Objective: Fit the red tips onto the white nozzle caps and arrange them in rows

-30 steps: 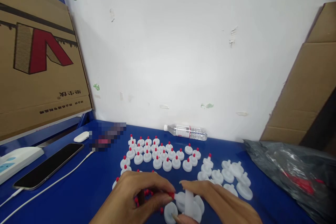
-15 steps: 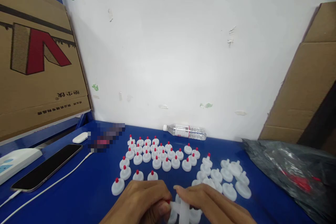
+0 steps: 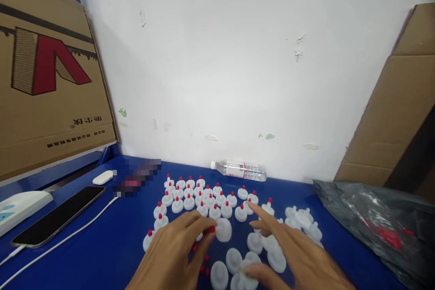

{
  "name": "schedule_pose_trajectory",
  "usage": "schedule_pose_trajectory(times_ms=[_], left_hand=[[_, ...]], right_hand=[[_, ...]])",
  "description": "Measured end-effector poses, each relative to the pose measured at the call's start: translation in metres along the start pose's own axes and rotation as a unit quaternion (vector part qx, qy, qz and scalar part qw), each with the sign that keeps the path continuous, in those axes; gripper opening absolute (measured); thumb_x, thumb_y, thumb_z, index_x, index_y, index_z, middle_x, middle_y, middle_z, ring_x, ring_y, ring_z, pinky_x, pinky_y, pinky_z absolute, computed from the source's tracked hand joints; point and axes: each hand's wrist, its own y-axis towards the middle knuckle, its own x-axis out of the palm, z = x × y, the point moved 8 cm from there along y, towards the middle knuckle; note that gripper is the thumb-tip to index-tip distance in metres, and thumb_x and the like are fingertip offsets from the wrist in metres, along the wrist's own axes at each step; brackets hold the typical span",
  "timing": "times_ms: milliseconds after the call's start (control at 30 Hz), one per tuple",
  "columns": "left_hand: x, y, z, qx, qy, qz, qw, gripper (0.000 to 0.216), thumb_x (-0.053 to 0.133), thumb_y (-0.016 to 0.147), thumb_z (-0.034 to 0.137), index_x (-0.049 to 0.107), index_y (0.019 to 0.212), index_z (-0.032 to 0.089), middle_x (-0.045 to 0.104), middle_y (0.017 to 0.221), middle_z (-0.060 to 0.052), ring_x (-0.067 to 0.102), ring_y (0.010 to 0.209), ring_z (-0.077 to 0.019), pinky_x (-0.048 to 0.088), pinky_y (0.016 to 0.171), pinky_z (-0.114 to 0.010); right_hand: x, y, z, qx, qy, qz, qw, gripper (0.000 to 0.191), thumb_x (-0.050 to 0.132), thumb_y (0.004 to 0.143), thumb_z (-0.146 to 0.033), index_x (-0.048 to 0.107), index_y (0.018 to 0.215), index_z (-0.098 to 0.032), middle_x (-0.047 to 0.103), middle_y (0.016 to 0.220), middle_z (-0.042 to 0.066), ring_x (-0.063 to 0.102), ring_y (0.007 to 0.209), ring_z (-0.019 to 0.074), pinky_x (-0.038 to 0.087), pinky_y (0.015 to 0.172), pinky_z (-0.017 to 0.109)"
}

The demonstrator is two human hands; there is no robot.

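Note:
My left hand (image 3: 181, 247) pinches the small red tip of a white nozzle cap (image 3: 223, 231), whose round base points to the right. My right hand (image 3: 288, 244) has its fingers spread, holding nothing, above loose white nozzle caps without red tips (image 3: 234, 260). Several white nozzle caps with red tips (image 3: 215, 212) stand upright in a group beyond my hands. Small loose red tips (image 3: 207, 258) lie on the blue table beside my left hand, partly hidden by it. More untipped nozzle caps (image 3: 304, 218) lie at the right, partly covered by my right hand.
A clear plastic bottle (image 3: 239, 170) lies against the white wall. At the left are a phone (image 3: 59, 215), a white cable (image 3: 79, 229), a white power strip (image 3: 20, 210) and a cardboard box (image 3: 54, 113). A grey plastic bag (image 3: 367, 217) with red pieces lies at the right.
My hands have come apart. The left one has moved forward with the nozzle cap by its red tip; the right one has let go, opened and moved right.

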Motion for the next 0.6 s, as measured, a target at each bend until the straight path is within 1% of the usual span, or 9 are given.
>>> schedule_pose_trajectory(times_ms=[67, 133, 233, 300, 367, 467, 533, 600], left_hand=[[0.012, 0.001, -0.010, -0.021, 0.068, -0.037, 0.997, 0.025, 0.047, 0.101, 0.019, 0.070, 0.108, 0.028, 0.071, 0.099, -0.003, 0.069, 0.088, -0.0195, 0.054, 0.072, -0.027], [0.024, 0.002, -0.016, -0.034, 0.129, -0.085, 0.987, 0.027, 0.045, 0.100, 0.015, 0.069, 0.105, 0.027, 0.070, 0.101, -0.004, 0.067, 0.094, -0.0238, 0.054, 0.071, -0.030], [0.039, 0.003, -0.020, -0.045, 0.193, -0.158, 0.967, 0.034, 0.045, 0.095, 0.006, 0.068, 0.106, 0.027, 0.068, 0.104, -0.006, 0.064, 0.098, -0.0270, 0.051, 0.066, -0.030], [0.045, 0.002, -0.022, -0.055, 0.214, -0.188, 0.957, 0.042, 0.044, 0.090, -0.001, 0.068, 0.110, 0.027, 0.066, 0.106, -0.007, 0.063, 0.098, -0.0269, 0.048, 0.062, -0.028], [0.047, 0.002, -0.024, -0.064, 0.222, -0.203, 0.951, 0.048, 0.043, 0.087, -0.005, 0.068, 0.113, 0.027, 0.066, 0.107, -0.008, 0.062, 0.098, -0.0265, 0.046, 0.060, -0.027], [0.049, 0.003, -0.027, -0.076, 0.222, -0.216, 0.948, 0.049, 0.042, 0.087, -0.006, 0.069, 0.112, 0.026, 0.065, 0.109, -0.009, 0.061, 0.102, -0.0267, 0.047, 0.062, -0.027], [0.050, 0.004, -0.027, -0.080, 0.219, -0.216, 0.948, 0.045, 0.043, 0.091, -0.003, 0.068, 0.115, 0.026, 0.066, 0.111, -0.010, 0.060, 0.106, -0.0281, 0.049, 0.065, -0.029], [0.048, 0.006, -0.026, -0.078, 0.214, -0.203, 0.952, 0.041, 0.044, 0.096, 0.004, 0.066, 0.121, 0.028, 0.066, 0.115, -0.010, 0.060, 0.109, -0.0292, 0.051, 0.068, -0.030]], right_hand=[[-0.001, -0.003, 0.005, 0.006, -0.030, 0.002, 1.000, 0.049, 0.059, 0.097, -0.047, 0.053, 0.142, -0.028, 0.079, 0.110, 0.001, 0.078, 0.091, 0.0215, 0.064, 0.076, 0.027], [-0.001, -0.004, 0.005, 0.001, -0.045, -0.001, 0.999, 0.034, 0.054, 0.100, -0.041, 0.061, 0.131, -0.029, 0.078, 0.109, 0.000, 0.077, 0.093, 0.0215, 0.064, 0.078, 0.029], [0.000, -0.004, 0.002, -0.009, -0.048, -0.008, 0.999, 0.027, 0.053, 0.101, -0.035, 0.066, 0.124, -0.028, 0.079, 0.106, 0.001, 0.077, 0.092, 0.0207, 0.063, 0.081, 0.029], [0.003, -0.004, 0.000, -0.018, -0.043, -0.016, 0.999, 0.026, 0.055, 0.100, -0.032, 0.068, 0.121, -0.027, 0.079, 0.105, 0.001, 0.077, 0.092, 0.0206, 0.062, 0.082, 0.029], [0.006, -0.003, -0.001, -0.023, -0.036, -0.023, 0.999, 0.024, 0.056, 0.099, -0.029, 0.069, 0.118, -0.026, 0.079, 0.104, 0.001, 0.077, 0.092, 0.0206, 0.062, 0.083, 0.030], [0.007, -0.001, -0.002, -0.025, -0.021, -0.014, 0.999, 0.022, 0.054, 0.099, -0.027, 0.071, 0.113, -0.026, 0.079, 0.102, 0.000, 0.076, 0.091, 0.0195, 0.062, 0.083, 0.029], [0.005, 0.000, -0.003, -0.031, -0.012, 0.004, 0.999, 0.022, 0.052, 0.100, -0.028, 0.073, 0.108, -0.028, 0.079, 0.098, -0.002, 0.076, 0.087, 0.0183, 0.062, 0.079, 0.028], [0.005, 0.000, -0.005, -0.042, -0.010, 0.014, 0.999, 0.020, 0.055, 0.099, -0.033, 0.074, 0.105, -0.029, 0.079, 0.095, -0.003, 0.077, 0.084, 0.0178, 0.063, 0.074, 0.027]])
